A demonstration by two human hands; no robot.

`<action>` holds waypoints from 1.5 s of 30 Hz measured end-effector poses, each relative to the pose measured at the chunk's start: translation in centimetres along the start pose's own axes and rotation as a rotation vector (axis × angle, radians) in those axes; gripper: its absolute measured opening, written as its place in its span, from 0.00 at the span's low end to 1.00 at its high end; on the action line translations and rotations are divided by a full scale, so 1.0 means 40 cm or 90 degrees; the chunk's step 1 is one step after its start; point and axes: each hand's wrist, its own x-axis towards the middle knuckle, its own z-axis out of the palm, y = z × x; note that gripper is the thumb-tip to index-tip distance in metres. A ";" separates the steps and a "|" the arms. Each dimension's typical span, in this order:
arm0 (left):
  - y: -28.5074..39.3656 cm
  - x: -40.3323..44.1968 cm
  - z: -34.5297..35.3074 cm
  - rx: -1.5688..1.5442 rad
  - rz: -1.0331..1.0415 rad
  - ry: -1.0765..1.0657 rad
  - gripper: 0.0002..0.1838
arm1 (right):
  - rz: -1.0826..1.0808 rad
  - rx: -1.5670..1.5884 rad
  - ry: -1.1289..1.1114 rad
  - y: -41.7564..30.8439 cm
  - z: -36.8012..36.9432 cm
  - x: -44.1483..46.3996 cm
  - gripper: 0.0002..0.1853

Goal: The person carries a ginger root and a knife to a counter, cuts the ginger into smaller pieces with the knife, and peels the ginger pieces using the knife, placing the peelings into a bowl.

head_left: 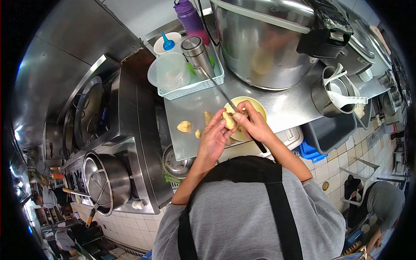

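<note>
Over a yellow bowl (258, 106) on the steel counter, my left hand (212, 138) holds a pale yellow peeled piece (229, 120), perhaps ginger, between thumb and fingers. My right hand (252, 123) grips a knife (219, 90); its blade points up and to the left and its black handle runs below the palm. The right thumb is at the piece. Left of the bowl lie a large cut yellow piece (184, 126), a small one (198, 133) and a brown unpeeled root (207, 117), partly hidden by my left hand.
A light basket (190, 89) holds plastic tubs and a steel flask (197, 54). Behind the bowl stands a big steel cooker (264, 47). A pot with ladles (323, 97) is at the right, a stove with a pot (113, 182) at the left. Another person (383, 203) is at far right.
</note>
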 end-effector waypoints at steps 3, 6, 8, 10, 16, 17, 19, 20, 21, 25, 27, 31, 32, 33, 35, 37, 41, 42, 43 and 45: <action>-0.004 0.017 -0.040 -0.099 0.020 0.024 0.21 | -0.054 -0.051 -0.023 -0.018 -0.010 -0.014 0.28; -0.008 0.027 -0.049 -0.078 0.025 0.021 0.23 | -0.139 -0.222 -0.061 -0.033 0.007 -0.045 0.37; -0.012 0.027 -0.048 -0.078 0.028 0.026 0.24 | -0.138 -0.262 -0.048 -0.034 0.018 -0.052 0.38; -0.015 0.026 -0.051 -0.080 0.021 0.027 0.25 | -0.114 -0.292 -0.061 -0.050 0.019 -0.053 0.39; -0.017 0.021 -0.044 -0.077 0.018 0.054 0.22 | -0.182 -0.344 -0.008 -0.028 0.034 -0.048 0.37; -0.018 0.020 -0.043 -0.073 0.020 0.055 0.22 | -0.179 -0.328 -0.002 -0.026 0.037 -0.047 0.36; -0.023 0.022 -0.042 -0.074 0.018 0.070 0.21 | -0.174 -0.295 0.011 -0.024 0.041 -0.042 0.34; -0.025 0.022 -0.043 -0.075 0.018 0.079 0.20 | -0.168 -0.284 0.014 -0.024 0.041 -0.041 0.32; -0.029 0.020 -0.046 -0.068 0.005 0.067 0.20 | -0.162 -0.273 0.017 -0.026 0.040 -0.037 0.29; -0.032 0.007 -0.034 -0.046 -0.024 -0.014 0.22 | 0.065 -0.008 -0.007 -0.014 0.012 0.010 0.23; -0.015 0.008 -0.017 -0.067 -0.017 -0.029 0.22 | 0.090 0.096 -0.033 -0.016 -0.009 0.004 0.24; 0.004 0.031 -0.058 -0.156 0.008 -0.040 0.26 | -0.110 -0.137 -0.027 -0.021 -0.006 -0.022 0.32; 0.002 0.030 -0.059 -0.107 0.000 -0.057 0.28 | -0.151 -0.168 -0.027 -0.025 0.006 -0.030 0.33; -0.001 0.030 -0.054 -0.106 0.010 -0.069 0.29 | -0.192 -0.199 -0.026 -0.028 0.016 -0.037 0.34; -0.008 0.029 -0.047 -0.104 0.033 -0.094 0.30 | -0.159 -0.233 -0.043 -0.042 0.018 -0.043 0.37; -0.003 0.022 -0.042 -0.082 0.017 -0.076 0.31 | -0.147 -0.259 -0.050 -0.046 0.019 -0.042 0.37; -0.006 0.027 -0.060 -0.070 -0.002 -0.077 0.30 | -0.156 -0.278 -0.057 -0.045 0.017 -0.041 0.38; -0.008 0.028 -0.067 -0.073 -0.003 -0.081 0.30 | -0.160 -0.275 -0.058 -0.040 0.019 -0.040 0.38; -0.009 0.030 -0.072 -0.078 -0.003 -0.087 0.30 | -0.163 -0.271 -0.059 -0.038 0.020 -0.039 0.38; -0.010 0.032 -0.076 -0.089 -0.004 -0.099 0.31 | -0.141 -0.291 -0.065 -0.038 0.020 -0.039 0.37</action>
